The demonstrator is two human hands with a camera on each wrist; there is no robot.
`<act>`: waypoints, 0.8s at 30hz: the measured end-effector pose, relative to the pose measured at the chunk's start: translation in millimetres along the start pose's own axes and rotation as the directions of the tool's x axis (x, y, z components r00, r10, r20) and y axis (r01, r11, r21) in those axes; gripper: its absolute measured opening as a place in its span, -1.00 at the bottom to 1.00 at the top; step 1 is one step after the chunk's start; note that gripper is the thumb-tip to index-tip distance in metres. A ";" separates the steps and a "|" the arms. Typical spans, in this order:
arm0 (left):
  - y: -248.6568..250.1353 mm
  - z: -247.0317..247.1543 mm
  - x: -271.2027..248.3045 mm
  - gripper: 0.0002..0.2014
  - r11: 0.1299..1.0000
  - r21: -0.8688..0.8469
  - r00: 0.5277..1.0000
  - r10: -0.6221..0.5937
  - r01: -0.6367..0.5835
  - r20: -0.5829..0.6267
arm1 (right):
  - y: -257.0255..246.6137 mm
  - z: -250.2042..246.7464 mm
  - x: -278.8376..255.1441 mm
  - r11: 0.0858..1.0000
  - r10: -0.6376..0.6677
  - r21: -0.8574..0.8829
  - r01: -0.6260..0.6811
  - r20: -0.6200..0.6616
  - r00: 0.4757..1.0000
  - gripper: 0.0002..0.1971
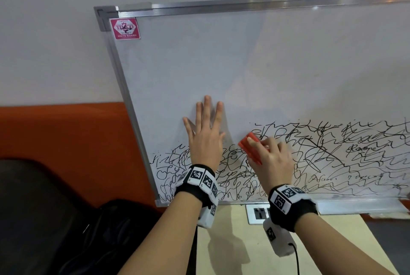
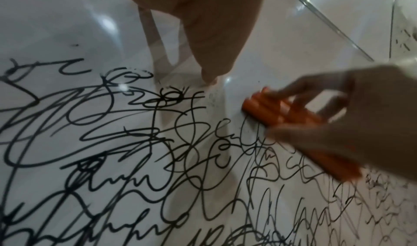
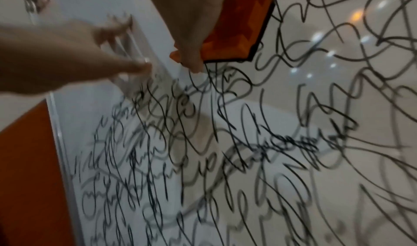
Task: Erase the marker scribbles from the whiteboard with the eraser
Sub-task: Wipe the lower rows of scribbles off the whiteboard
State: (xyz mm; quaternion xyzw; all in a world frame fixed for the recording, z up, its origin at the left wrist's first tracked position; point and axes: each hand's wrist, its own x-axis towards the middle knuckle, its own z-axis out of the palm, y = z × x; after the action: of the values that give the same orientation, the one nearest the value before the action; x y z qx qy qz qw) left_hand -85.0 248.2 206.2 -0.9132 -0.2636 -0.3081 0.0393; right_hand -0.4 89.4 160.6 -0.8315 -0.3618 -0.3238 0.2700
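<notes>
A whiteboard [image 1: 199,64] in a metal frame leans against the wall. Its upper part is wiped white; black marker scribbles [image 1: 332,152] fill the lower band. My left hand [image 1: 205,132] lies flat on the board with fingers spread straight, just above the scribbles at the left. My right hand [image 1: 269,157] grips an orange eraser [image 1: 249,148] and presses it against the board at the upper edge of the scribbles. The left wrist view shows the eraser [image 2: 279,110] under blurred fingers. In the right wrist view the eraser [image 3: 234,32] shows a dark felt edge on the board.
An orange padded backrest [image 1: 66,141] stands left of the board, with a dark bag [image 1: 88,230] below it. The board's lower frame rests on a light wooden table [image 1: 239,241] with a socket plate [image 1: 258,212]. A pink brand sticker [image 1: 125,28] marks the board's top left corner.
</notes>
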 end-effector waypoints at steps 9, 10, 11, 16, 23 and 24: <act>-2.5 5.6 2.0 0.09 0.996 0.086 0.999 -0.035 0.035 -0.010 | 17.2 -0.2 -1.1 0.998 -0.064 0.013 0.064 0.010 0.998 -0.52; -2.0 5.9 1.8 0.09 0.995 0.093 0.999 -0.038 0.039 -0.009 | 19.1 -1.8 -0.5 0.998 -0.066 0.014 0.066 0.015 0.998 -0.53; -1.5 6.2 1.6 0.10 0.995 0.093 0.999 -0.040 0.041 -0.008 | 18.9 -4.8 5.6 0.998 -0.061 0.021 0.061 0.003 0.998 -0.54; 4.1 6.1 0.8 0.09 0.997 0.019 0.997 -0.071 0.071 0.007 | 11.0 -15.2 38.5 0.999 -0.024 0.042 0.027 -0.066 0.998 -0.52; 9.2 4.7 0.0 0.04 0.994 0.008 0.994 -0.109 0.109 0.025 | 17.4 -19.8 25.8 0.999 -0.037 0.018 0.037 -0.007 0.999 -0.55; 10.0 4.5 -0.2 0.03 0.994 0.003 0.993 -0.112 0.112 0.026 | 15.6 -23.2 34.1 0.999 -0.016 0.029 0.017 -0.033 0.999 -0.55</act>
State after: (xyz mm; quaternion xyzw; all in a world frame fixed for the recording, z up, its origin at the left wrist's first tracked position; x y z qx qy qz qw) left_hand -77.7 240.5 203.4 -0.9010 -0.3150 -0.2976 0.0191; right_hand 21.8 79.0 197.3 -0.8189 -0.3689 -0.3345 0.2853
